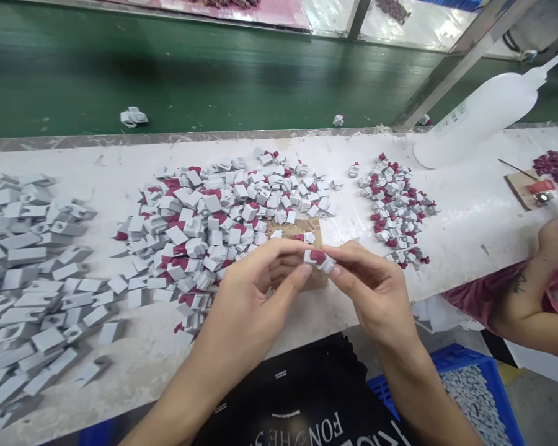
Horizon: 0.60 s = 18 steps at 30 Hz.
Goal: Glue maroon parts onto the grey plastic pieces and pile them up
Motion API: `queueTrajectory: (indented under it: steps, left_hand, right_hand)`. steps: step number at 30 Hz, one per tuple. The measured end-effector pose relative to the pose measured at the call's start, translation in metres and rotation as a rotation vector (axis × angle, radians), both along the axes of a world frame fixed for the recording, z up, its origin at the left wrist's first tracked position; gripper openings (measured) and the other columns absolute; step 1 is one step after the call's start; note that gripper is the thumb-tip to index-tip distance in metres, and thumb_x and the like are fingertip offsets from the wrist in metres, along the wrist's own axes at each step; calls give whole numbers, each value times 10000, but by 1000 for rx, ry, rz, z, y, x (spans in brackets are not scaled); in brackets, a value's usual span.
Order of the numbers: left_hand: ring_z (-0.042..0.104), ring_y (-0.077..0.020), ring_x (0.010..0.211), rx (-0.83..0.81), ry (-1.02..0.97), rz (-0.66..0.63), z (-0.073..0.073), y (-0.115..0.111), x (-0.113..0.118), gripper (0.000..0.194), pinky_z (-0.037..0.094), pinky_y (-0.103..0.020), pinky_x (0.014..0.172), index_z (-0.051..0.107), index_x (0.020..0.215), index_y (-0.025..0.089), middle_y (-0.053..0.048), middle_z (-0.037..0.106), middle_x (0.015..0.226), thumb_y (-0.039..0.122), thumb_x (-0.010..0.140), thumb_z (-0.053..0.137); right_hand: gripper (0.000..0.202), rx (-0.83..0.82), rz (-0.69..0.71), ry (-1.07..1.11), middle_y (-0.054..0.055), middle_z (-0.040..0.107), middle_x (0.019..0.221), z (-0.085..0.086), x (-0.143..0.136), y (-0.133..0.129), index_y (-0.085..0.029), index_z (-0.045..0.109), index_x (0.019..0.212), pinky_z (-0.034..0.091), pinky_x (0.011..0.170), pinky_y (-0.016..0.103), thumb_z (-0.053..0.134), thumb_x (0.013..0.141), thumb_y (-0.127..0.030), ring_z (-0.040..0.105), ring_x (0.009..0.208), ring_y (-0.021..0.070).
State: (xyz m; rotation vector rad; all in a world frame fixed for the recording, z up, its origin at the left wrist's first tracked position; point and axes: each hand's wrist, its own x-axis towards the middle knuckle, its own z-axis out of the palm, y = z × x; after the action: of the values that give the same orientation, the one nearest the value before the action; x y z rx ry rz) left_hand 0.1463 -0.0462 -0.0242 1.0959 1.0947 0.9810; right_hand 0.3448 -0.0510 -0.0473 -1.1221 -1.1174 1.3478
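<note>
Both my hands meet over the table's front part, pinching one small grey-and-dark-red plastic part (pixel 318 257) between them. Thumb and forefinger of my left hand (pixel 255 291) close on its left end. My right hand (pixel 376 285) grips its right end the same way. Under my fingers lies a brown board (pixel 318 232), partly hidden, with another grey-and-red piece (pixel 304 238) on it. Left of the board spreads a big pile of grey-and-red parts (pixel 209 217). Right of it is a smaller pile of similar parts (pixel 395 204).
Plain grey blocks (pixel 37 279) cover the table's left side. A white squeeze bottle (pixel 478 118) leans at the back right, near a metal post. Behind runs a green conveyor belt (pixel 223 74). A co-worker's arm (pixel 525 297) is at right, above a blue crate (pixel 502 390).
</note>
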Motion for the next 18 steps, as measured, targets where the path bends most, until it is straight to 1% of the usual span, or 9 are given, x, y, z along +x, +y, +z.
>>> queueTrajectory:
  steps: [2, 4, 9, 11, 13, 15, 16, 17, 18]
  left_hand:
    - [860, -222, 1124, 23, 45, -24, -1, -1, -1, 112, 754, -346, 1031, 868, 1182, 321, -10, 866, 1237, 331, 1098, 795]
    - [860, -237, 1126, 44, 74, -35, -1, -1, -2, 120, 756, -378, 1031, 859, 1189, 320, -15, 862, 1245, 325, 1106, 772]
    - [860, -248, 1072, 96, 186, -49, 4, 13, -11, 169, 748, -356, 934, 842, 1236, 319, -33, 867, 1213, 378, 1109, 748]
    - [860, -256, 1021, 79, 234, -91, 10, 23, -17, 180, 743, -352, 873, 835, 1205, 304, -46, 870, 1142, 416, 1101, 741]
    - [852, -269, 951, 87, 305, -90, 19, 35, -24, 198, 723, -351, 785, 832, 1157, 289, -58, 865, 1046, 452, 1074, 756]
    - [832, -285, 903, 145, 442, -21, 30, 51, -31, 220, 682, -365, 719, 832, 1120, 286, -68, 856, 997, 484, 1039, 783]
    - [818, -293, 902, 192, 525, 27, 36, 61, -33, 227, 661, -380, 718, 834, 1108, 289, -72, 855, 1001, 496, 1023, 791]
    - [806, -303, 913, 238, 604, 67, 41, 72, -35, 227, 645, -398, 732, 835, 1097, 292, -77, 855, 1019, 497, 1007, 797]
    - [795, -312, 933, 279, 668, 97, 45, 86, -36, 216, 632, -416, 755, 833, 1082, 292, -81, 855, 1036, 486, 993, 799]
  right_hand:
    - [243, 40, 5, -70, 25, 843, 1048, 4, 1, 0, -351, 952, 1188, 664, 897, 314, 877, 1013, -200, 796, 1014, 190]
    - [242, 48, 26, -70, 31, 839, 1041, 6, 1, 1, -346, 953, 1179, 664, 874, 313, 875, 1012, -190, 794, 1000, 190]
    - [196, 66, 82, -36, 30, 857, 1056, 9, -2, 14, -358, 947, 1180, 688, 879, 322, 882, 1027, -254, 826, 999, 194]
    - [191, 76, 165, -55, 33, 868, 1084, 13, -1, 29, -364, 939, 1206, 708, 891, 363, 876, 1037, -302, 838, 1012, 213]
    - [219, 90, 278, -148, 48, 878, 1117, 18, 2, 57, -357, 923, 1258, 725, 874, 414, 856, 1051, -383, 843, 1000, 237]
    - [297, 113, 281, -375, 72, 884, 1157, 23, 4, 101, -323, 895, 1339, 728, 858, 458, 817, 1073, -427, 835, 948, 251]
    - [327, 127, 213, -515, 90, 882, 1189, 24, 5, 128, -294, 875, 1386, 724, 877, 480, 790, 1088, -400, 827, 930, 254]
    - [333, 142, 103, -671, 107, 869, 1258, 24, 4, 158, -265, 858, 1415, 715, 924, 501, 737, 1110, -324, 823, 952, 260]
    - [367, 151, 38, -734, 144, 832, 1379, 23, 3, 188, -216, 849, 1421, 684, 1032, 537, 693, 1090, -190, 818, 1068, 289]
